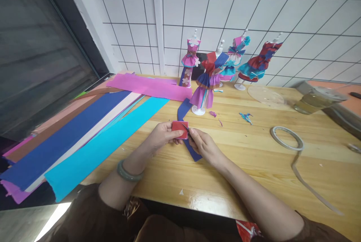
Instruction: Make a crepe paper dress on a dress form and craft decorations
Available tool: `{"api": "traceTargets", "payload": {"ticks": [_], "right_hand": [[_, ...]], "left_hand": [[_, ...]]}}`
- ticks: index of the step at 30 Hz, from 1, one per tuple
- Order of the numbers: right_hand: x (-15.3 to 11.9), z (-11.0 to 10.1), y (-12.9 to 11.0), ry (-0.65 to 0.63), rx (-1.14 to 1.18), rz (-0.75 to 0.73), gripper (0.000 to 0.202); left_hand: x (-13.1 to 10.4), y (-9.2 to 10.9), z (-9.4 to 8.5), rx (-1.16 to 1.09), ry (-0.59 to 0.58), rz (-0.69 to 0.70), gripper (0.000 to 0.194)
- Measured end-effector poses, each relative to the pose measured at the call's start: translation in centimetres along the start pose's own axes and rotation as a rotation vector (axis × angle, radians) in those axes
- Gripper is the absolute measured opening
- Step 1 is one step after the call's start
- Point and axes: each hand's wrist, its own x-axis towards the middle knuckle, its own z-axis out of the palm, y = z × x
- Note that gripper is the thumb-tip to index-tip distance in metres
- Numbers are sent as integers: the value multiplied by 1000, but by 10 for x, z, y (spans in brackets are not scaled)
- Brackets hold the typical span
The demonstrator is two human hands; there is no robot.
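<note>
Between the thumb and fingers of my left hand is a small red paper square with a thin pinkish edge. My right hand is closed on a small pair of scissors, whose dark thin blades lie against the square; the handles are mostly hidden by my fingers. A bent dark-blue paper strip lies on the table beneath both hands. Just beyond them stands a small white dress form wearing a red, blue and purple paper dress.
Long coloured paper strips, including a cyan one and a pink one, spread across the left. More dressed forms stand by the tiled wall. At right are a tape roll with a loose tail, a cup and paper scraps.
</note>
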Motion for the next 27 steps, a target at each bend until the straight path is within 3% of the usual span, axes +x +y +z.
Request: {"api": "traceTargets", "payload": {"ticks": [27], "right_hand": [[-4, -5, -5, -25, -105, -35, 41]], "left_hand": [[-4, 3, -4, 95, -53, 75, 38]]}}
